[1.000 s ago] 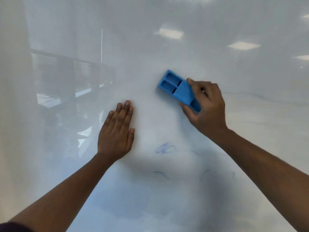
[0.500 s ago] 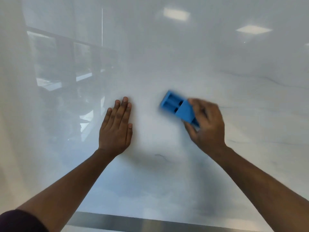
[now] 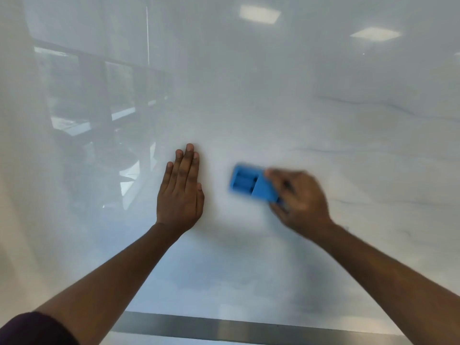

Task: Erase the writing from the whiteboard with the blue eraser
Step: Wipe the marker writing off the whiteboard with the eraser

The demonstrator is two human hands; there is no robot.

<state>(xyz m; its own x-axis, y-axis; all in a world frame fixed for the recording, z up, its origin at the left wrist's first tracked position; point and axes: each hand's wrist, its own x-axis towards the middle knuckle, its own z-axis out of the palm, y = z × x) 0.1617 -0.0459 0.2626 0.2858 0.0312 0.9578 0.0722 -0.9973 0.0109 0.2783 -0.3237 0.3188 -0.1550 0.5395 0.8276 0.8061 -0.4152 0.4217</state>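
The whiteboard (image 3: pixel 249 108) fills the view, glossy and pale. My right hand (image 3: pixel 298 197) grips the blue eraser (image 3: pixel 251 184) by its right end and presses it against the board; both are blurred by motion. My left hand (image 3: pixel 180 190) lies flat on the board with fingers together, a hand's width left of the eraser. Faint grey streaks (image 3: pixel 373 105) run across the board at the right. Between and below the hands I see no clear writing.
A grey metal frame strip (image 3: pixel 249 327) borders the board's lower edge. Ceiling lights (image 3: pixel 260 13) and window frames (image 3: pixel 99 78) are reflected in the board's surface.
My right hand has swept the eraser downward over the board; the blue scribble and dark marks below the hands are gone. The view has tilted down, so the frame strip shows. The left hand stays put.
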